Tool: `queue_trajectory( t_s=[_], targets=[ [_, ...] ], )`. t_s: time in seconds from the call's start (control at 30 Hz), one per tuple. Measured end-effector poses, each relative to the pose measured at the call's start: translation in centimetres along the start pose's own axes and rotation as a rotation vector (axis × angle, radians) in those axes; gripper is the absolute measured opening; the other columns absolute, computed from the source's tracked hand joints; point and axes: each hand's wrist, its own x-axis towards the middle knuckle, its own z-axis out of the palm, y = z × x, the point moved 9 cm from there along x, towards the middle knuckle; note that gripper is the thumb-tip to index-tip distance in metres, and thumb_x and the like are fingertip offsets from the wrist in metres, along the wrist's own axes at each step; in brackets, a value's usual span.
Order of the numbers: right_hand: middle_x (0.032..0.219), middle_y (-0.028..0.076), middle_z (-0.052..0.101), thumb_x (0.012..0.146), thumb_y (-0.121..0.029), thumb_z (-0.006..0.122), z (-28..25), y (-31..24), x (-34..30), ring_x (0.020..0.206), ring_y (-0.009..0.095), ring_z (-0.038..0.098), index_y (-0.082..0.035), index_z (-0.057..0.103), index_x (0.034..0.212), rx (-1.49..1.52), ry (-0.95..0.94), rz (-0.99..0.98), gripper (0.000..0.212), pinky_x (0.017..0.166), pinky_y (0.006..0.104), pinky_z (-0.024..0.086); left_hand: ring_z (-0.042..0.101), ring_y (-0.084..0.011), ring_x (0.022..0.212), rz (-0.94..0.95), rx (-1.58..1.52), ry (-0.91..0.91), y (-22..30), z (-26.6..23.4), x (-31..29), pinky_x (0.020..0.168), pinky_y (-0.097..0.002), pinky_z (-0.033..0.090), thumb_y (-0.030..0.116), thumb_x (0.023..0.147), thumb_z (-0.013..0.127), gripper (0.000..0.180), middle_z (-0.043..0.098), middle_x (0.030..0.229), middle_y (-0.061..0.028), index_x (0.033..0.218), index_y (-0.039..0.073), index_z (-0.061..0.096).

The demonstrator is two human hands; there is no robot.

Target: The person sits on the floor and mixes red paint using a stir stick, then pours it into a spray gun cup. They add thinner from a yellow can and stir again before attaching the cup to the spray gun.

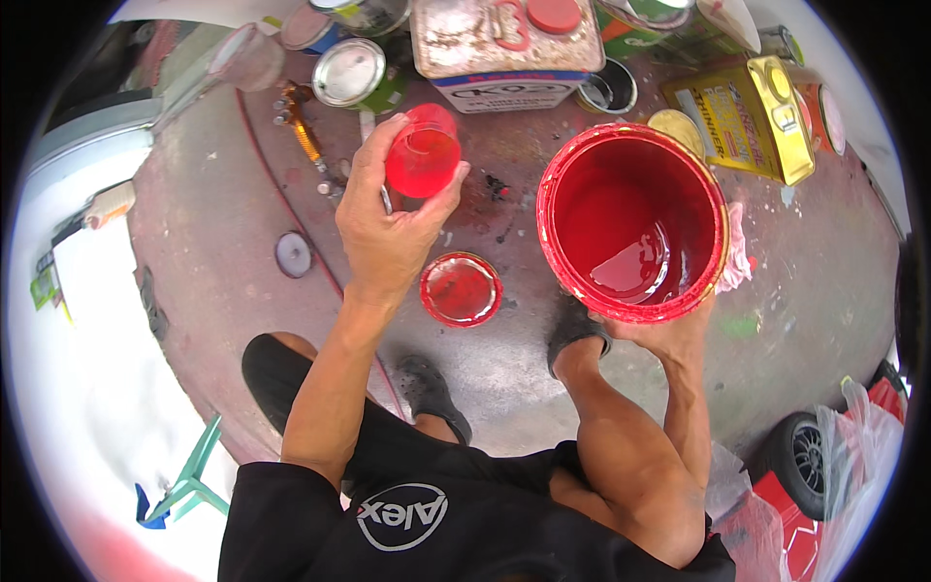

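Observation:
My left hand (388, 228) is closed around a small clear cup (424, 160) stained red, thumb on one side and fingers on the other. To its right, my right hand (669, 335) supports a large paint can (553, 233) from below and beside; most of its fingers are hidden by the can. Glossy red paint (630, 257) lies inside the can, whose rim is coated red. Cup and can are apart, both held above the floor. Between my arms, a round red-smeared lid (461, 289) lies on the floor.
Along the far side stand a large rusty-topped tin (509, 48), a green can (354, 76), a yellow rectangular tin (747, 121) and a small dark-lined can (609, 89). An orange spray gun (304, 131) and a red hose (267, 165) lie left. A wheel (800, 461) sits at near right.

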Motion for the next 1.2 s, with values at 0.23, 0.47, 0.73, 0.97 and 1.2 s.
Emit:
queue_trajectory(
  t_s=[0.23, 0.47, 0.73, 0.97, 1.2],
  targets=[
    [0.149, 0.021, 0.060, 0.048, -0.046, 0.110, 2.1, -2.5, 0.8, 0.135, 0.034, 0.065, 0.002, 0.040, 0.160, -0.010, 0.014, -0.057, 0.141, 0.112, 0.0487, 0.056, 0.072, -0.0172, 0.119, -0.184, 0.007, -0.049, -2.2, -3.3, -1.1, 0.102, -0.0329, 0.060, 0.003, 0.089, 0.093, 0.061, 0.074, 0.135, -0.0098, 0.143, -0.001, 0.066],
    [0.152, 0.022, 0.059, 0.049, -0.048, 0.112, 0.7, -1.6, 0.1, 0.137, 0.035, 0.064, 0.003, 0.037, 0.162, -0.063, -0.001, -0.040, 0.145, 0.114, 0.0486, 0.055, 0.073, -0.0148, 0.115, -0.232, -0.007, -0.078, -2.4, -2.5, -1.3, 0.096, -0.0303, 0.062, 0.007, 0.087, 0.095, 0.061, 0.075, 0.133, -0.0100, 0.142, 0.002, 0.068],
    [0.154, 0.022, 0.059, 0.049, -0.047, 0.111, -0.7, -1.2, -0.3, 0.140, 0.034, 0.063, 0.004, 0.035, 0.164, -0.011, -0.027, -0.030, 0.147, 0.118, 0.0488, 0.053, 0.075, -0.0207, 0.117, -0.235, -0.014, -0.141, -3.2, 2.0, -4.4, 0.100, -0.0358, 0.062, 0.013, 0.086, 0.097, 0.065, 0.077, 0.133, -0.0145, 0.143, 0.001, 0.067],
    [0.158, 0.021, 0.058, 0.051, -0.046, 0.108, -3.2, -4.1, -0.1, 0.144, 0.037, 0.061, 0.001, 0.038, 0.166, -0.215, -0.104, -0.070, 0.142, 0.120, 0.0488, 0.052, 0.073, -0.0351, 0.129, -0.272, -0.025, -0.429, -5.6, 13.1, -8.3, 0.107, -0.0426, 0.058, 0.023, 0.087, 0.095, 0.068, 0.072, 0.143, -0.0171, 0.146, 0.006, 0.066],
    [0.154, 0.023, 0.060, 0.047, -0.049, 0.107, -4.2, -3.4, -0.4, 0.141, 0.042, 0.062, -0.003, 0.040, 0.165, -0.528, -0.231, 0.079, 0.143, 0.117, 0.0521, 0.053, 0.070, -0.0383, 0.131, -0.308, -0.105, -0.580, -6.1, 19.3, -11.6, 0.108, -0.0460, 0.058, 0.028, 0.087, 0.094, 0.075, 0.069, 0.148, -0.0190, 0.151, 0.006, 0.061]
  ],
)
